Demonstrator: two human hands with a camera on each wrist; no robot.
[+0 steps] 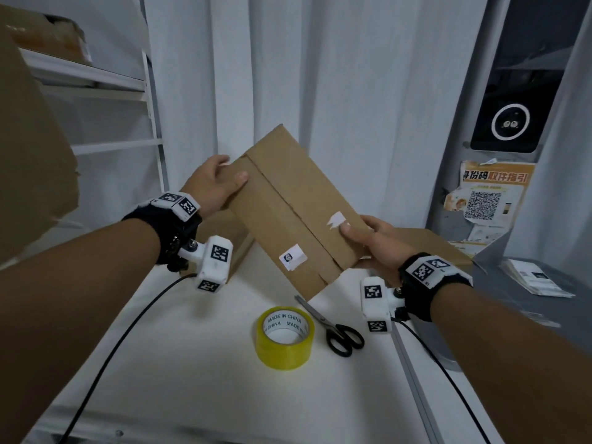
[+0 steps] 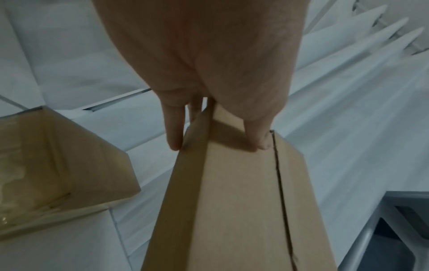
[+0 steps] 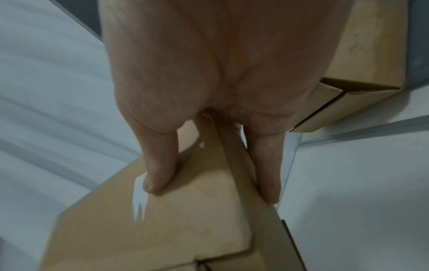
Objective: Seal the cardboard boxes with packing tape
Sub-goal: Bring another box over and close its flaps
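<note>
Nearest to the person, on the white desk (image 1: 198, 363), a roll of yellow packing tape (image 1: 285, 337) lies flat with black-handled scissors (image 1: 333, 328) just beside it on the right; both are untouched. Above them, clear of the desk, both hands hold a flat cardboard box (image 1: 294, 206), tilted with its near corner low, almost over the scissors' blades. The right hand (image 1: 374, 245) clamps the near right end, thumb on the top face next to a torn white label and fingers (image 3: 267, 174) curled under the edge. The left hand (image 1: 214, 184) clamps the far left corner the same way, thumb on top beside the centre seam, fingers (image 2: 173, 128) along the side wall. The box seems light, because two pinches at opposite corners carry it without sag, and the board looks stiff but thin, so I judge the corners and edges the best places to hold; pressing the middle could push the flaps in. The plain surface should not be slippery. The seam has no tape yet. The bare desk left of the tape roll is probably the best place to lay the box down. Further back, two other cardboard boxes (image 1: 426, 245) rest on the desk behind the hands, then a white curtain (image 1: 288, 75) and a shelf frame (image 1: 128, 91) on the left limit the room.
</note>
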